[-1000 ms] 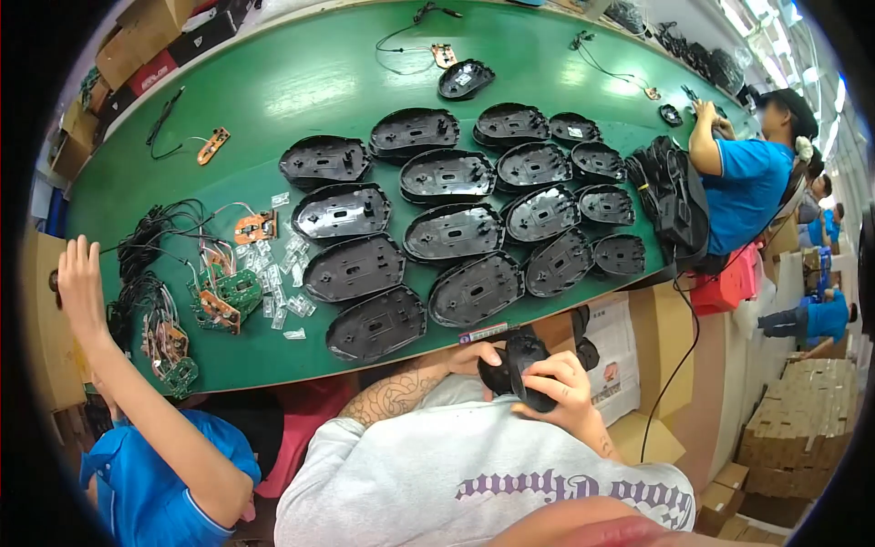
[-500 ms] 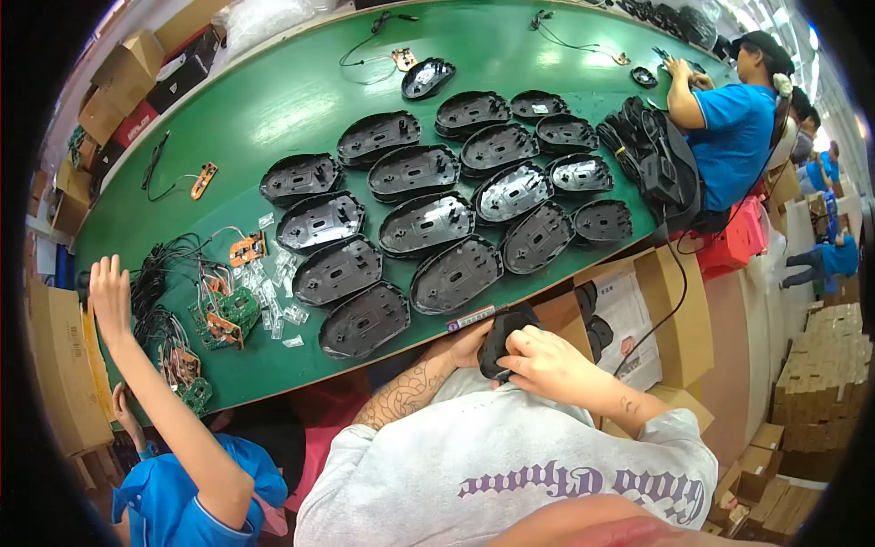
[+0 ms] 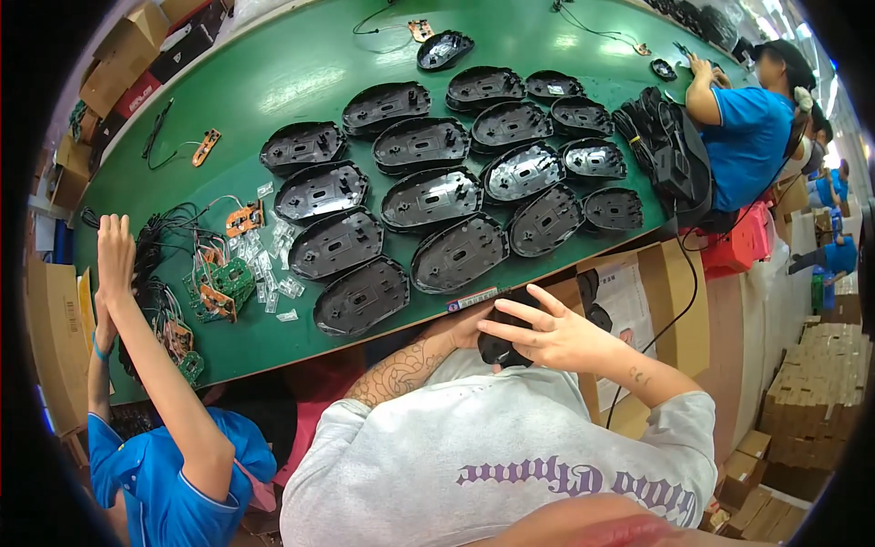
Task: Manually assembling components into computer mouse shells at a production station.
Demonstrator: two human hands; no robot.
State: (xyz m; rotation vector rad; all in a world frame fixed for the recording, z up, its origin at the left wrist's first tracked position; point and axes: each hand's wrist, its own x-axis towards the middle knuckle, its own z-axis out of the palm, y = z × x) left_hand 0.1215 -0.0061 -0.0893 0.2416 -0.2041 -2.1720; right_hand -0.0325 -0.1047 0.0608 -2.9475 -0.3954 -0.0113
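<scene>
Grey T-shirt (image 3: 410,456) of wearer nearest cam; in front of it, black mouse-type pc (image 3: 499,353) held just off near table edge. L hand (image 3: 467,330) wrapped on pc's left side, grip narrow, some fingers hidden. R hand (image 3: 551,337) wide — fingers fanned over top of pc; couldn't tell which fingertips actually touched. Cardboard box (image 3: 682,319) beside R forearm, w/ black parts (image 3: 597,314) inside, partly hidden by R hand. Co-worker in blue shirt (image 3: 164,474) on left, forearms raised, one hand (image 3: 116,242) near black cables (image 3: 169,228). Label strip (image 3: 471,300) on near edge of green table (image 3: 301,82). Beyond that, black mouse shells (image 3: 459,252) in rough rows mid-table, hollow side up. Left of shells: clear plastic bits (image 3: 264,273), green PCBs (image 3: 239,278), orange PCB (image 3: 244,219) w/ wires. Black bundle (image 3: 670,150) by right edge, red bin (image 3: 734,246) just past it. Far side: lone shell (image 3: 445,50) near small orange board (image 3: 419,30), and 2nd co-worker (image 3: 747,137), blue shirt + black cap, hands at table. Far right — stacked cartons (image 3: 811,392) on floor, more people in blue behind.
</scene>
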